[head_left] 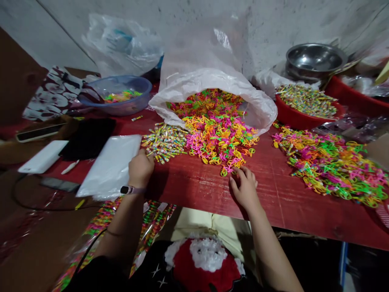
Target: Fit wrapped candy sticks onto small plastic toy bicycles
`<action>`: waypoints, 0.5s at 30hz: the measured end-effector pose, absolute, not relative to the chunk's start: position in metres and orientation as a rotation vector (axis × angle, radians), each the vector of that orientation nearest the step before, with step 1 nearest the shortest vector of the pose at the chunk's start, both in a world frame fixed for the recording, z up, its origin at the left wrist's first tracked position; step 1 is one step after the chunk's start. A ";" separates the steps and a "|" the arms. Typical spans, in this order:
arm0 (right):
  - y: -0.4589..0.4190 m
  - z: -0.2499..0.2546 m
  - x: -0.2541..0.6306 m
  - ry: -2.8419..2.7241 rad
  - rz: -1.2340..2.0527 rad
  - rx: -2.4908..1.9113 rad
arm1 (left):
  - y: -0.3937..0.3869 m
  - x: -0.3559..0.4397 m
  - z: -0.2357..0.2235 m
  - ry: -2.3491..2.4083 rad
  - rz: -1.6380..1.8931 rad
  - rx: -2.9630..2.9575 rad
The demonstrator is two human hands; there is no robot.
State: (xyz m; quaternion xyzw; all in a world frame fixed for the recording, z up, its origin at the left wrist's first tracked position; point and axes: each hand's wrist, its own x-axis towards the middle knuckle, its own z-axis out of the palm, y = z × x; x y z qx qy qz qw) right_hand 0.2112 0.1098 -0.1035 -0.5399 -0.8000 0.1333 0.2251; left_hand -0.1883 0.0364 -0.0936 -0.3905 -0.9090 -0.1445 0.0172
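Observation:
My left hand (pixel 140 169), with a band on the wrist, is at the right edge of a stack of clear plastic bags (pixel 105 168). Its fingers are curled and mostly hidden, so what they hold cannot be made out. Just beyond it lies a heap of small wrapped candy sticks (pixel 167 144). My right hand (pixel 245 187) is open, thumb apart, its fingertips at the near edge of a pile of colourful little plastic bicycles (pixel 220 140). That pile spills from the mouth of a large white plastic sack (pixel 258 105).
On the right lies a mixed heap of plastic toys and sticks (pixel 331 166), before a red basin (pixel 293 117) of candy sticks. A steel bowl (pixel 316 59) stands behind. At left are a blue basin (pixel 130 106), black cloth (pixel 88 138) and white power bank (pixel 44 156).

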 end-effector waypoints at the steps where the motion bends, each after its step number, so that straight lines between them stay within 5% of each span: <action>1: 0.110 -0.104 0.211 -2.205 0.369 -1.492 | 0.034 -0.186 -0.093 -2.822 -0.447 -1.182; 15: 0.110 -0.103 0.213 -2.197 0.388 -1.486 | 0.050 -0.206 -0.095 -2.979 -0.039 -1.224</action>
